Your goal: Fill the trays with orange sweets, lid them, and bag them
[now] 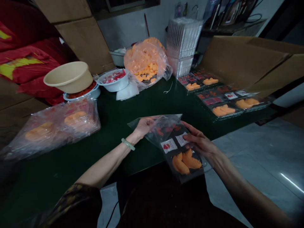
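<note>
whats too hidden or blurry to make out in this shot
All in the head view:
The print on the white cards in the dark tray is too small and blurred to read.
The tray's far end is hidden by the right hand and the clear bag.
The red contents of the white dish are mostly hidden by the tan bowl.

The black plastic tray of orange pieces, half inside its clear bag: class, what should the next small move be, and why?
Probably the right hand should ease the black plastic tray deeper into the clear plastic bag, held at its mouth by the left hand. The end with the orange pieces appears to stick out, while similar bagged trays lie on the dark green table.
</note>
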`<action>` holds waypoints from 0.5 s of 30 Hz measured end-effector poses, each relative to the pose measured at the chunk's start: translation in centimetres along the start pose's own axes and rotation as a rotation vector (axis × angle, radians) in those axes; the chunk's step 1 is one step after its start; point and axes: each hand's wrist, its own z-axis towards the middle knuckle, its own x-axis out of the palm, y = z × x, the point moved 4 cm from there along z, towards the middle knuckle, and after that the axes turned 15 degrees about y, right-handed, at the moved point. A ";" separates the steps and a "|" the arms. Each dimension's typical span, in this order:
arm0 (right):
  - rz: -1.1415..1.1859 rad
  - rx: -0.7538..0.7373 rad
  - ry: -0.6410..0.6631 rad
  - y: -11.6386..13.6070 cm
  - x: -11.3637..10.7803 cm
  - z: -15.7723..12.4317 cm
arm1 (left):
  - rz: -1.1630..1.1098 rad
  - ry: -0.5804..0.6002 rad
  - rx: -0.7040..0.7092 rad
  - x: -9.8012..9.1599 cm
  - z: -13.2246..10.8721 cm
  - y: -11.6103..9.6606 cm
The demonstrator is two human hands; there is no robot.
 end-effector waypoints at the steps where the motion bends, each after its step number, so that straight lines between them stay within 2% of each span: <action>1: 0.020 -0.014 -0.021 0.1 0.1 -0.1 | -0.050 0.016 0.006 0.2 -0.1 0.1; 5: 0.090 -0.042 -0.081 0.0 0.2 0.0 | -0.181 0.002 0.084 0.6 -1.3 -0.1; 12: 0.138 -0.046 -0.174 -1.4 0.5 -0.5 | 0.288 -0.256 0.145 1.7 -5.3 -2.0; 15: 0.095 -0.042 -0.219 -1.7 0.8 -0.3 | 0.448 -0.236 0.202 2.4 -6.7 -2.7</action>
